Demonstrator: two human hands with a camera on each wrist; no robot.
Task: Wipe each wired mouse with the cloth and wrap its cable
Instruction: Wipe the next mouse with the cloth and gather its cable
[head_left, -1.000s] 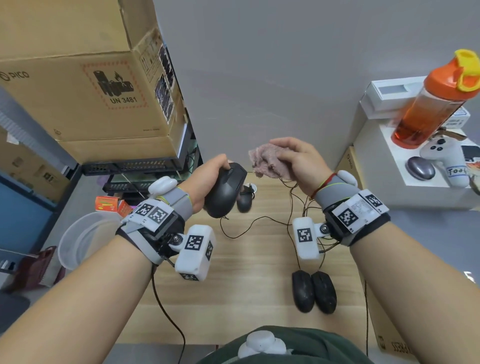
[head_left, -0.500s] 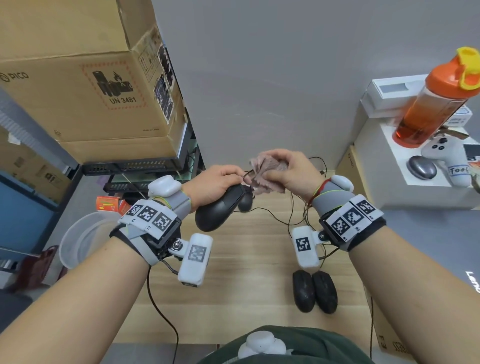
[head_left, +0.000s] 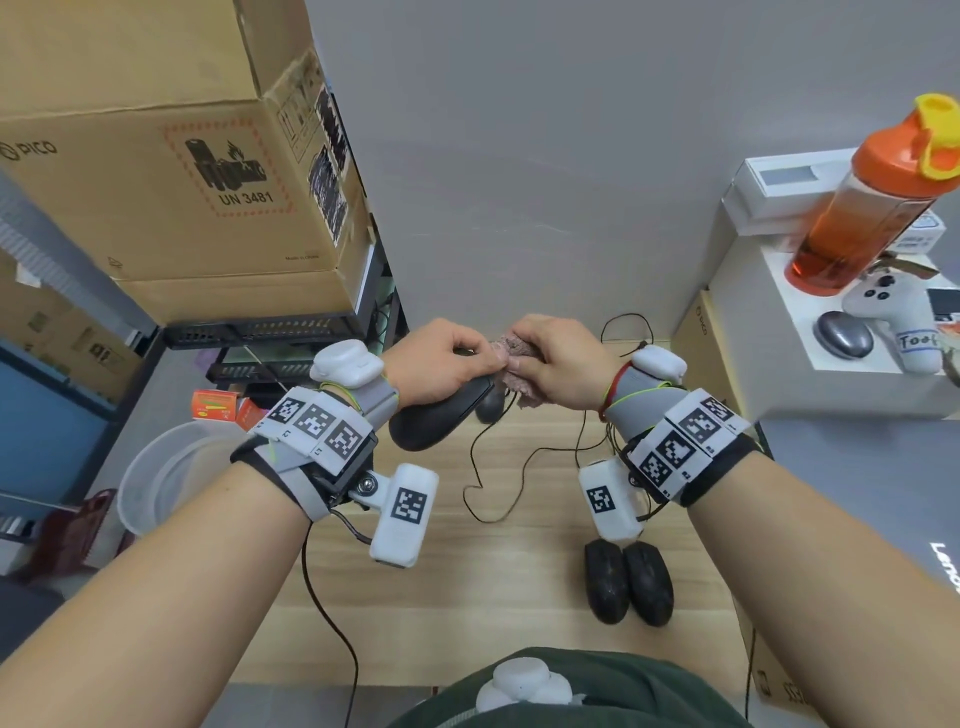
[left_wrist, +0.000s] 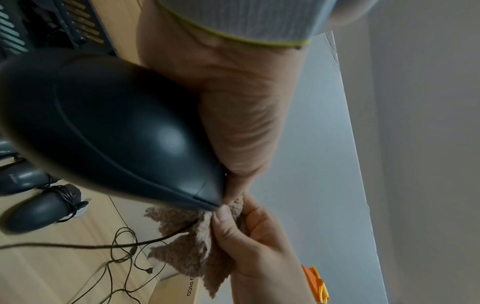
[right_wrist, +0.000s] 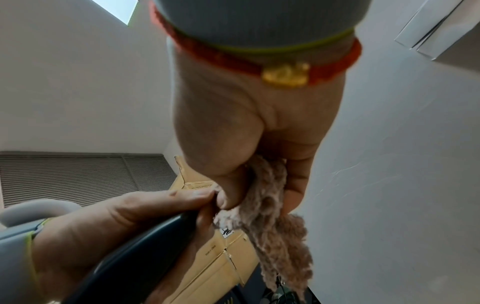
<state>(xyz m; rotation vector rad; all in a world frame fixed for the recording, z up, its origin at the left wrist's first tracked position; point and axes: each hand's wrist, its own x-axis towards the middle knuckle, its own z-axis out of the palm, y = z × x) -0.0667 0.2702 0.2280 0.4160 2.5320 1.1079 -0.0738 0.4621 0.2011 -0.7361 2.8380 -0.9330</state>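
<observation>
My left hand (head_left: 447, 364) grips a black wired mouse (head_left: 436, 415) above the far part of the wooden table (head_left: 467, 597), its front end toward my right hand (head_left: 556, 364). That hand pinches a fuzzy pinkish-brown cloth (head_left: 511, 364) against the mouse's front tip. In the left wrist view the mouse (left_wrist: 111, 131) fills the frame, and the cloth (left_wrist: 192, 251) bunches round the cable (left_wrist: 103, 245) where it leaves the mouse. The right wrist view shows the cloth (right_wrist: 275, 216) hanging from thumb and fingers. The loose cable (head_left: 498, 483) trails down onto the table.
Two black mice (head_left: 626, 579) lie side by side near the table's front right. Another mouse with wrapped cable (left_wrist: 39, 209) lies at the back. Cardboard boxes (head_left: 171, 171) stand left, a white shelf (head_left: 795, 353) with an orange bottle (head_left: 872, 192) and controller right.
The mouse has tipped from upright to nearly level and dropped lower. My right hand with the cloth came in and closed on the mouse's front end, where the cable leaves it.
</observation>
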